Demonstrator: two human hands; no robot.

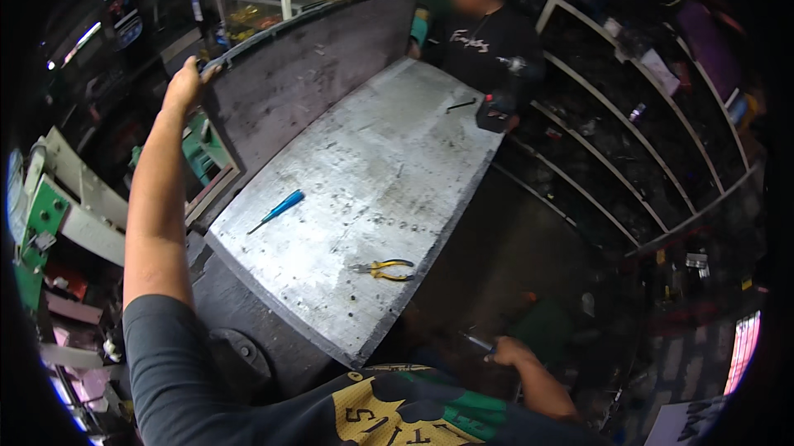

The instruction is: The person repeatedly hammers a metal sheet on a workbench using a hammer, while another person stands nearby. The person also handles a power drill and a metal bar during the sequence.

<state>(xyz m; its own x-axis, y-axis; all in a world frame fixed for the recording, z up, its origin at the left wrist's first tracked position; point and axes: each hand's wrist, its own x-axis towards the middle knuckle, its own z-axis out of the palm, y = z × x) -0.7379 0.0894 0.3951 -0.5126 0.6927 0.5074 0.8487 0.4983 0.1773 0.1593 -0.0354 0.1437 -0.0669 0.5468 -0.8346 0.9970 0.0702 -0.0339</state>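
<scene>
My left hand point(188, 82) is closed over the near top corner of a dark flat panel point(289, 74), which stands upright along the left side of a worn metal tabletop point(356, 169). Low on the right, away from the table, my right hand point(513, 352) grips what looks like a screwdriver point(477, 341); its thin metal shaft points left and its handle is mostly hidden. On the tabletop lie a blue-handled screwdriver point(281, 208) and, nearer me, pliers point(385, 269) with yellow and black handles.
At the table's far end stands a co-worker point(484, 41) in dark clothes, beside a black power tool point(494, 113) with a red part. Metal shelving point(612, 107) lines the right. Green machinery point(41, 227) stands at the left, and a round metal part point(240, 351) sits below the table's near edge.
</scene>
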